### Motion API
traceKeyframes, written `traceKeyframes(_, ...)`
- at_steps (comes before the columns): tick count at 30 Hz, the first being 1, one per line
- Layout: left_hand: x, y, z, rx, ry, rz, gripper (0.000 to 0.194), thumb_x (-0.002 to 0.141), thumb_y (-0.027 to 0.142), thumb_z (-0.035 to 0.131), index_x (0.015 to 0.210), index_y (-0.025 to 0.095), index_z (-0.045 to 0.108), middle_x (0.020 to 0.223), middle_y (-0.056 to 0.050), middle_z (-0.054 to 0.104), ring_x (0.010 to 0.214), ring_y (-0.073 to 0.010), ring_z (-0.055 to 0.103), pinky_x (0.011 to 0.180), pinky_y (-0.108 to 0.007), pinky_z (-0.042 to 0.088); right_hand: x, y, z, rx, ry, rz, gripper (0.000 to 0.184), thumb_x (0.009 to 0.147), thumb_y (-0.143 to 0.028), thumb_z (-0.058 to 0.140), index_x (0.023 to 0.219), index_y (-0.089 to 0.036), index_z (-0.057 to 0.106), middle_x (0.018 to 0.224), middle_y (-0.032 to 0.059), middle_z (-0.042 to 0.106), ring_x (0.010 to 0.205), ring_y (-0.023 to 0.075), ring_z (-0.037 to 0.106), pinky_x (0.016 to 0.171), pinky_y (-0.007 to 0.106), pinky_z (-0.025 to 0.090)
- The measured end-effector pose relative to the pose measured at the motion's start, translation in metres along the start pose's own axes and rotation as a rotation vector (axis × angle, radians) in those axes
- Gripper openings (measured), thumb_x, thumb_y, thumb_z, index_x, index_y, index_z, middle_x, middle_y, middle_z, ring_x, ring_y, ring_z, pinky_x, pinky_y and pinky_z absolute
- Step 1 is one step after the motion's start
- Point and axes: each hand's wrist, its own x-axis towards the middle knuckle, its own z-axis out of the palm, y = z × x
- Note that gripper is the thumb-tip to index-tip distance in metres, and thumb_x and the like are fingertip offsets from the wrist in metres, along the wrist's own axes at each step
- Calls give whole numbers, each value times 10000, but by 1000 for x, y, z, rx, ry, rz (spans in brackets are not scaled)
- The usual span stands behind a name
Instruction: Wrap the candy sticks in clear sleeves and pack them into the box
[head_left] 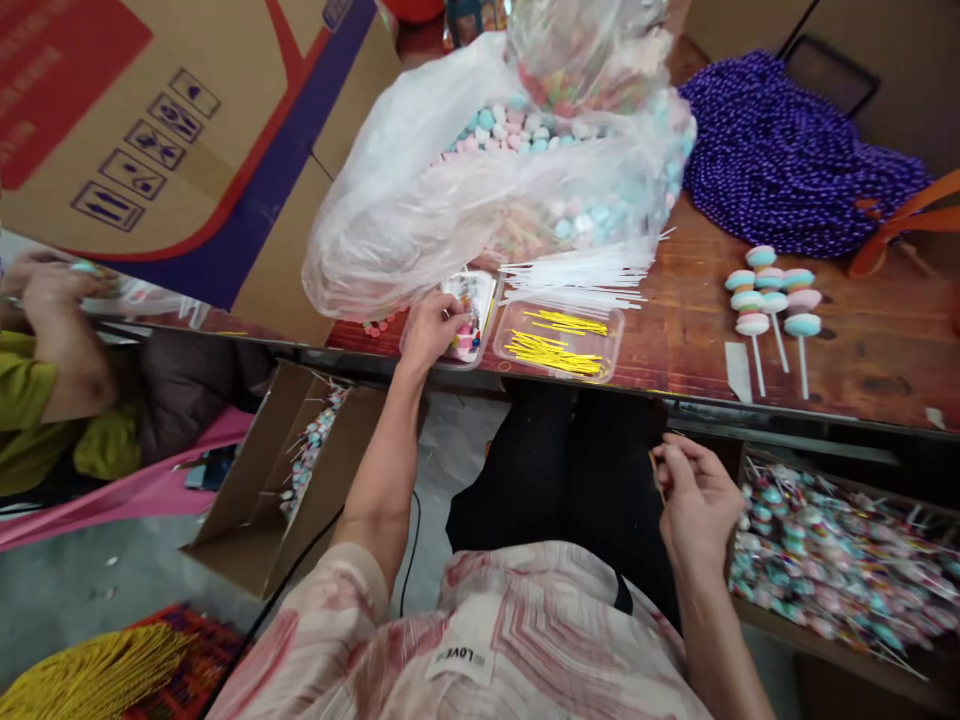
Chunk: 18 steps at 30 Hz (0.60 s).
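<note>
My left hand (433, 328) reaches over a small clear plastic tub (484, 345) at the table's front edge. Its fingers are bent into a pinch above small colourful pieces (466, 340); what they hold, if anything, is hidden. To the right of it, a second clear tub (502, 345) contains yellow twist ties (555, 352). Off the table, over my lap's right side, my right hand (697, 495) is closed, with a thin yellowish strip (658, 472) between the fingers. White sticks (574, 283) lie behind the second tub.
A big plastic bag (397, 190) of pastel candies stands behind the tubs. Candy skewers (772, 290) and purple cord (787, 150) are on the right. Boxes of finished sticks stand below, one right (832, 560), one left (247, 500). Another person's arm (67, 330) shows at far left.
</note>
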Motion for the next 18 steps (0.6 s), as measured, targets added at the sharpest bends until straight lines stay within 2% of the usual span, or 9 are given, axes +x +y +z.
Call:
traceKeyframes(3,-13,14,0,-164,161,-39,123,755,196,698,654,172,633,663,25,577,625,-112,506,649,-257,394,-11,-17,20,-190,-175,-144,249,846,-398,693,961,-181,736,757,21,678,588,107,523,538,246,419)
traceKeyframes(5,-29,34,2,-288,245,-41,118,769,237,718,701,178,642,688,29,586,633,-105,515,640,-240,406,-18,-28,37,-232,-303,-209,217,871,-389,667,947,-200,739,782,26,692,669,139,593,618,277,478)
traceKeyframes(7,-52,60,9,-423,232,-31,136,778,269,739,723,187,645,699,31,584,624,-101,516,624,-230,413,-24,-40,59,-170,-408,-241,186,849,-362,691,950,-212,735,843,30,707,736,156,628,670,293,504)
traceKeyframes(9,-76,90,21,-507,188,-20,161,803,284,743,717,187,647,719,20,581,636,-100,522,637,-232,423,-27,-48,83,-66,-464,-233,248,782,-320,755,1007,-219,725,911,29,709,724,145,611,669,290,504)
traceKeyframes(11,-98,116,36,-571,158,-4,162,819,272,739,715,184,651,758,5,573,681,-105,538,643,-231,429,-28,-52,103,59,-433,-192,256,747,-308,780,980,-220,721,915,21,703,684,127,576,644,278,490)
traceKeyframes(13,-117,134,53,-671,161,-40,145,810,276,761,749,185,665,805,-5,586,737,-110,568,678,-229,450,-25,-53,112,211,-353,-108,164,771,-333,754,868,-209,707,778,-5,662,623,111,529,596,259,453)
traceKeyframes(16,-134,147,75,-923,188,-219,225,773,346,811,819,194,652,797,20,580,674,-80,557,642,-211,454,-17,-53,108,326,-274,-25,190,760,-346,759,718,-196,650,636,-37,567,573,93,466,562,240,399)
traceKeyframes(18,-140,149,85,-1126,99,-372,303,739,415,833,817,188,649,768,33,585,602,-57,528,592,-200,440,-13,-52,99,322,-264,-19,220,737,-340,780,682,-193,628,625,-43,552,572,87,449,562,235,381)
